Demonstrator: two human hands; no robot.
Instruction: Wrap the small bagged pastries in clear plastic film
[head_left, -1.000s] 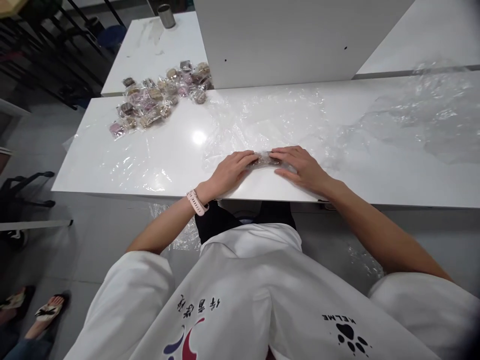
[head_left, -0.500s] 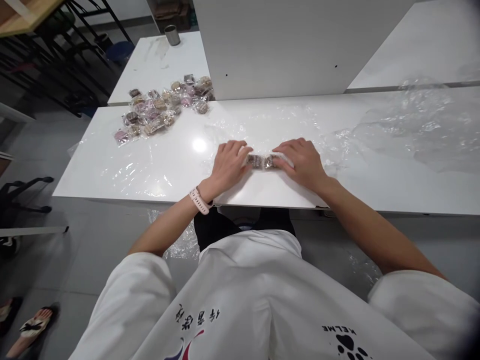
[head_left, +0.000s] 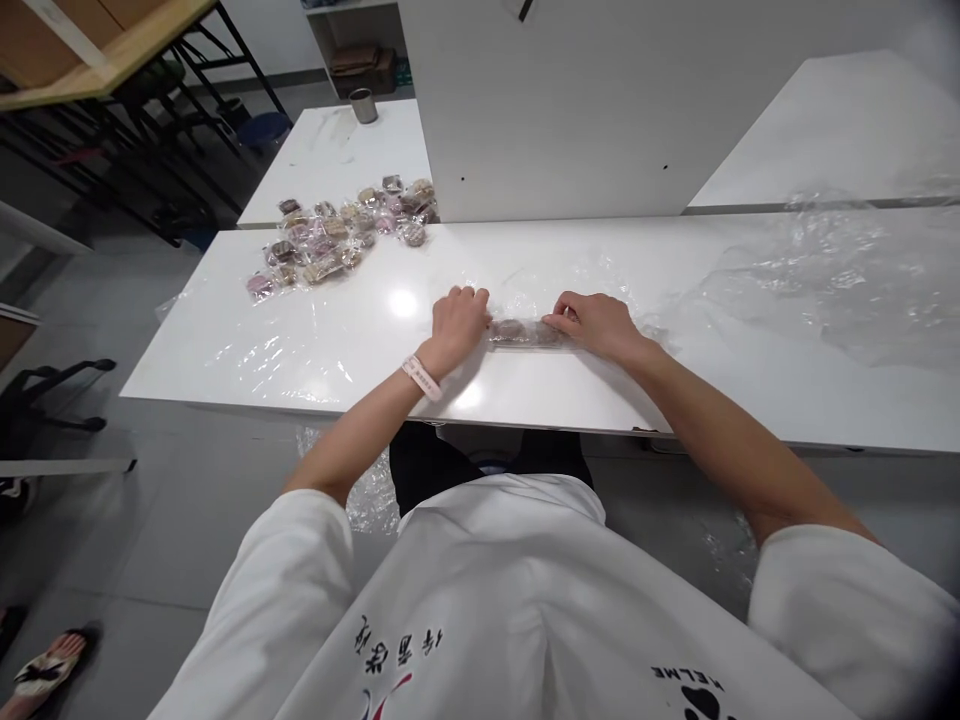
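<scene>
Brown pieces in clear plastic wrap [head_left: 517,333] lie in a short row on the white table, near its front edge. At the left end of this row is my left hand [head_left: 460,325], fingers curled and closed on the wrap. My right hand [head_left: 600,325] pinches the film at the right end between thumb and fingers. Some of the wrap under both hands is hidden, and the exact kind of brown piece is hard to make out.
A heap of small individually wrapped treats [head_left: 322,245] sits at the back left. An upright white panel [head_left: 555,120] stands behind the table. Loose clear plastic sheeting [head_left: 862,290] spreads over the right side. A metal cup [head_left: 364,105] stands on the farther table.
My fingers have gone from spread over the pieces to pinching at both ends of the row. More of the wrapped row shows between my hands. The whole view has shifted slightly.
</scene>
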